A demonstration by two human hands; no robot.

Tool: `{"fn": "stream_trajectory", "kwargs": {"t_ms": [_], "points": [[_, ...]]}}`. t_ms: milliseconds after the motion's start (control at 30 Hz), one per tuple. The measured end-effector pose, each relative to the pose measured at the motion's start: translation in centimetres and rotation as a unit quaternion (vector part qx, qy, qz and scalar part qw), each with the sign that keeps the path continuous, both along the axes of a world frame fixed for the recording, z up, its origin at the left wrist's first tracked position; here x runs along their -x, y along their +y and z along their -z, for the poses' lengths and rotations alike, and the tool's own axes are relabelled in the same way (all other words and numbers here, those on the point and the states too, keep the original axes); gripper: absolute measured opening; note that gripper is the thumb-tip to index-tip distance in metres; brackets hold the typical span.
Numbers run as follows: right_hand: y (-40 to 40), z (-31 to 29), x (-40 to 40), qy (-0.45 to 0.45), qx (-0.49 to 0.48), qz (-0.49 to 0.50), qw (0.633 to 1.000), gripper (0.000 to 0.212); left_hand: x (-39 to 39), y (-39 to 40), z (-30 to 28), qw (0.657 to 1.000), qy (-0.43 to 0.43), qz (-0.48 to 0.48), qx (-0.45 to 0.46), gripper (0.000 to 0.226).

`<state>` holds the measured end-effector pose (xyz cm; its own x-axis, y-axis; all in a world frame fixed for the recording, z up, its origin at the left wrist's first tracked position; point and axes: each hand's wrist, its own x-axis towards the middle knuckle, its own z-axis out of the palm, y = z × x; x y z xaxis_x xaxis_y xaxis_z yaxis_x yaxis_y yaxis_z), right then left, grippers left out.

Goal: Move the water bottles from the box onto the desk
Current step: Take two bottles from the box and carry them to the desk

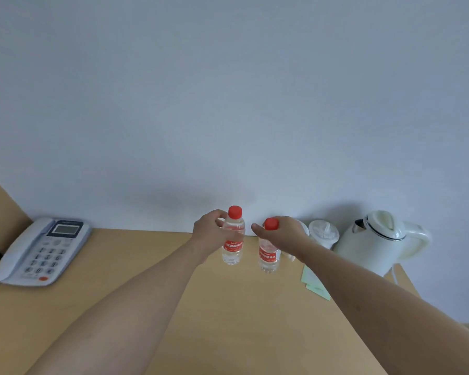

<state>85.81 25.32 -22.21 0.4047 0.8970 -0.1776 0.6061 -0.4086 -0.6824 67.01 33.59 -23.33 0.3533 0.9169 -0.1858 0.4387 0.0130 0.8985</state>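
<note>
Two small clear plastic water bottles with red caps and red labels stood upright side by side on the light wooden desk, near its far edge by the pale wall. The left hand gripped the left bottle from its nine o'clock side, fingers curled round the shoulder just under the cap, thumb on the near side. The right hand came in from three o'clock and held the right bottle at the neck, fingers wrapped behind the cap and thumb pointing toward nine o'clock in front of it. The bottles were close but apart.

At nine o'clock from them lay a grey-white desk telephone. At three o'clock stood a white lidded cup, then a cream electric kettle; pale green paper slips lay under the right forearm.
</note>
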Motion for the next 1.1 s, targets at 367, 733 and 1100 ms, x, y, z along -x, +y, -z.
{"fn": "stream_trajectory", "kwargs": {"t_ms": [367,733,1100], "points": [[5.8,2.2,-5.2,-0.090,0.030,-0.021,0.995,0.064,-5.5,3.9,4.2,0.990,0.126,0.009,-0.056,0.032],[9.3,6.3,-6.6,-0.049,-0.023,-0.004,0.999,0.058,-8.9,6.2,7.2,0.994,0.095,-0.030,-0.045,0.047],[9.8,6.4,-7.2,-0.080,-0.024,-0.013,0.996,0.060,-10.5,6.8,7.7,0.995,0.081,-0.020,-0.049,0.051]]}}
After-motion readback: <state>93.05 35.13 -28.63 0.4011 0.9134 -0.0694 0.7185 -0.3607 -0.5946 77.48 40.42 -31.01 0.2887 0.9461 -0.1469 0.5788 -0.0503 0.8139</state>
